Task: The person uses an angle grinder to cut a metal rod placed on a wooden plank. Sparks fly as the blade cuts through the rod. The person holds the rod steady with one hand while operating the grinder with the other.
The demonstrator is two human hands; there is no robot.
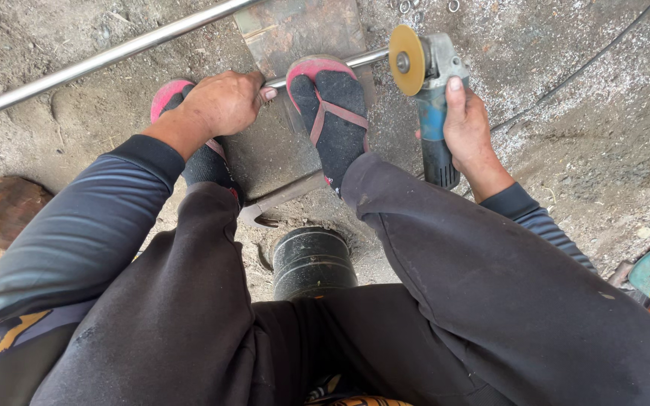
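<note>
My left hand (220,103) grips one end of a thin metal rod (366,57) that lies across a rusty steel plate (280,143). My right foot in a black sock and red sandal (332,120) presses on the rod. My right hand (466,124) holds a blue angle grinder (434,105) by its body, thumb on top. Its yellowish cutting disc (406,49) meets the rod's right end. My left foot (189,143) rests on the plate, partly hidden behind my left hand.
A long shiny steel pipe (107,56) runs diagonally across the dirt floor at the top left. A black cylinder (311,259) stands between my knees, with a wrench (280,199) lying in front of it. A black cable (581,71) trails at right.
</note>
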